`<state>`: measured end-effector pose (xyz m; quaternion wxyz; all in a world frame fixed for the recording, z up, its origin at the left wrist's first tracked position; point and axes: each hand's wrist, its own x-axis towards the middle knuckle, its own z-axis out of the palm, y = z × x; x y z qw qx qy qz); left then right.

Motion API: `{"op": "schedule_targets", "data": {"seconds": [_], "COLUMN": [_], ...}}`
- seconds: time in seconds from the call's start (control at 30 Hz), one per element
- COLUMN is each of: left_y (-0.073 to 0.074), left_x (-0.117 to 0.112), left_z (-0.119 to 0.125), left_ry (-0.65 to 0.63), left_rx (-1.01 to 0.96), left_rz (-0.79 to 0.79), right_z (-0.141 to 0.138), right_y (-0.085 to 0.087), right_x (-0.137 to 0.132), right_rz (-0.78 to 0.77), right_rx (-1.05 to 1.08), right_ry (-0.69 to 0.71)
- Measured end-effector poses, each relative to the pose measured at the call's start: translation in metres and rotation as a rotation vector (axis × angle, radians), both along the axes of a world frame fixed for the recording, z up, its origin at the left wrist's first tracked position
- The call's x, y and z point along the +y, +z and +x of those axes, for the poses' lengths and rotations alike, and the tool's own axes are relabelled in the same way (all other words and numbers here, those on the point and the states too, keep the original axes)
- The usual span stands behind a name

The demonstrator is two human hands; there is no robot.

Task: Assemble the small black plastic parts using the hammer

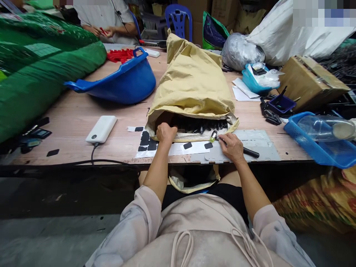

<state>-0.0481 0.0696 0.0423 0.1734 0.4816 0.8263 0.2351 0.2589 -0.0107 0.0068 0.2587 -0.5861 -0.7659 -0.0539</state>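
A yellow paper sack [191,81] lies on the table with its mouth towards me, and many black pieces [200,124] show inside. My left hand [166,132] is at the left side of that mouth, its fingers curled; what they hold, if anything, is hidden. My right hand [232,146] is closed round a small hammer with a black handle [251,152] and a metal head with a yellow-green end [213,136], just right of the sack's opening. Under and in front of the sack lies a white sheet with black rounded stickers [144,140], beside a grey board [261,142].
A white power bank [101,129] with a cable is on the left. Behind it stands a blue basin [125,83], near a big green sack [55,70]. At right are a blue tray [319,148] and a carton [311,83]. Another person's hands [107,32] hold something red.
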Motion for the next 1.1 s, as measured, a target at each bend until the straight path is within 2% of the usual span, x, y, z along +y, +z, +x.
{"op": "schedule_targets", "data": {"seconds": [0.1, 0.17, 0.23, 0.33, 0.4, 0.53, 0.67, 0.77, 0.9, 1.1], "left_y": [0.004, 0.003, -0.002, -0.014, -0.022, -0.033, -0.036, -0.036, -0.036, -0.035], "left_x": [-0.015, -0.030, -0.046, -0.062, -0.066, -0.062, -0.058, -0.059, -0.060, -0.059], "left_z": [-0.006, -0.006, 0.002, 0.020, 0.032, 0.042, 0.040, 0.041, 0.042, 0.042], "left_ry": [-0.008, -0.112, -0.359, -0.777, -0.880, -0.856, -0.866, -0.855, -0.841, -0.832], "left_rx": [0.057, 0.045, -0.040, -0.187, -0.213, -0.203, -0.226, -0.232, -0.262, -0.265], "left_rz": [0.122, 0.281, 0.382, 0.331, 0.267, 0.230, 0.233, 0.235, 0.241, 0.230], "right_z": [0.000, 0.000, 0.000, 0.002, 0.003, 0.005, 0.000, -0.014, -0.040, -0.061], "right_y": [0.000, 0.000, 0.000, -0.001, -0.002, -0.001, 0.007, 0.019, 0.032, 0.029], "right_x": [0.000, -0.001, -0.001, -0.001, 0.000, 0.002, -0.005, -0.017, -0.032, -0.039], "right_rz": [-0.009, -0.013, -0.014, -0.011, -0.009, 0.023, 0.070, 0.082, 0.018, -0.036], "right_rx": [0.001, 0.008, 0.016, 0.007, -0.017, -0.074, -0.066, 0.019, 0.132, 0.182], "right_ry": [0.001, 0.001, -0.004, -0.019, -0.021, -0.005, 0.001, 0.018, 0.162, 0.213]}}
